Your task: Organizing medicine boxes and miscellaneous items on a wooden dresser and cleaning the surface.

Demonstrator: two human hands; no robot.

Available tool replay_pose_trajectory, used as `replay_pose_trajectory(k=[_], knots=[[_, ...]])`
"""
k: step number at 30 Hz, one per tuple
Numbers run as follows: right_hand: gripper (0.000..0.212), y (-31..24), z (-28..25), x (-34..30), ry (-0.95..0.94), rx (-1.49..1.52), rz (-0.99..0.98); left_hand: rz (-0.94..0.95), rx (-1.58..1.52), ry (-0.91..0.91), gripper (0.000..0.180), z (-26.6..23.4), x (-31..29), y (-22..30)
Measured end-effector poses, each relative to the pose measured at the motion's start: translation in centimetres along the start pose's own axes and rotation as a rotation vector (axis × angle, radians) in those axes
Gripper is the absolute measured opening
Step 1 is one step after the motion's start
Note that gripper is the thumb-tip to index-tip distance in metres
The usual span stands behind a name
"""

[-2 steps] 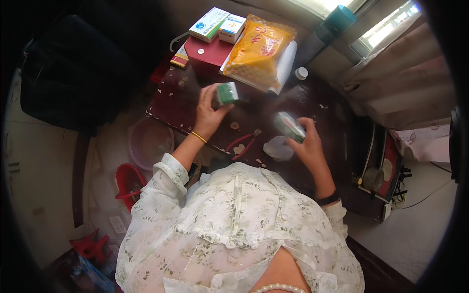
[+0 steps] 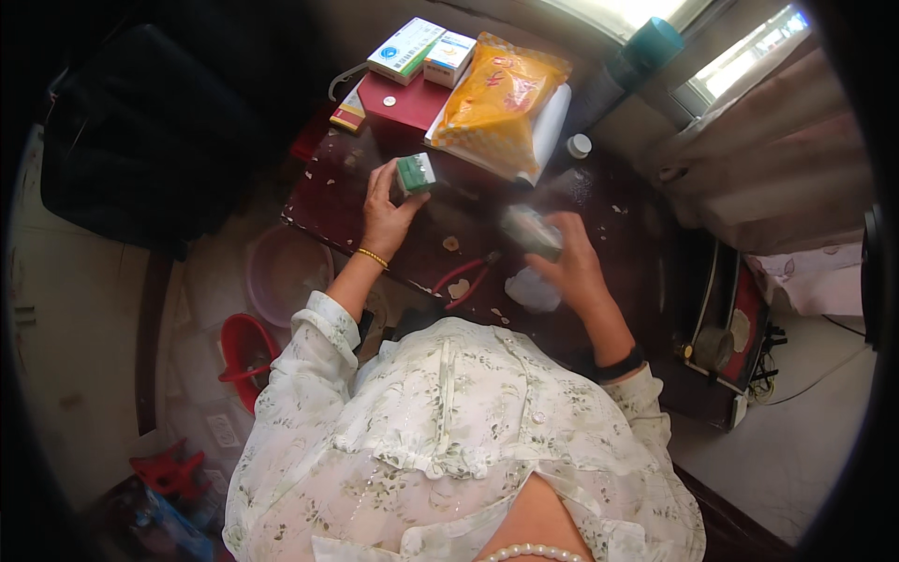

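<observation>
My left hand is closed round a small green-and-white box, its white end turned to the right, above the dark red table. To the right, my right hand grips a second greenish-white box, smeared by motion, so its details do not show. A gap lies between the two boxes. Below them on the table are pliers with red handles and a crumpled piece of clear plastic, neither touched by a hand.
At the back, an orange package rests beside a white-and-green carton and a smaller white box on a red box. A white round cap stands right of them. Red and pink basins are on the floor at left.
My left hand and its box have shifted slightly left. My right hand has carried its box left and a little farther from me, nearer the other box.
</observation>
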State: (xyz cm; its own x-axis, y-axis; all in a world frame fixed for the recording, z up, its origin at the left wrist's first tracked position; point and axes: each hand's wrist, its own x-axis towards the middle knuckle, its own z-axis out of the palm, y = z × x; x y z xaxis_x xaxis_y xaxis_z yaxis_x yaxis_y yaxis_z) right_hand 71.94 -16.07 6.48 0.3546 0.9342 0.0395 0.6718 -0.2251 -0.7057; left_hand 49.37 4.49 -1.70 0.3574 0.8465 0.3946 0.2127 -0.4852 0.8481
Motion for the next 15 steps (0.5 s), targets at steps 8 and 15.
replay_pose_trajectory(k=[8,15], knots=[[0.057,-6.4,7.8,7.4,-0.071,-0.240,-0.440,-0.042,0.075,-0.009,0.065,-1.3,2.4,-4.5],[0.044,-6.3,12.8,11.2,0.150,-0.422,-0.613,-0.296,-0.053,-0.107,0.068,-1.7,4.2,-4.9]])
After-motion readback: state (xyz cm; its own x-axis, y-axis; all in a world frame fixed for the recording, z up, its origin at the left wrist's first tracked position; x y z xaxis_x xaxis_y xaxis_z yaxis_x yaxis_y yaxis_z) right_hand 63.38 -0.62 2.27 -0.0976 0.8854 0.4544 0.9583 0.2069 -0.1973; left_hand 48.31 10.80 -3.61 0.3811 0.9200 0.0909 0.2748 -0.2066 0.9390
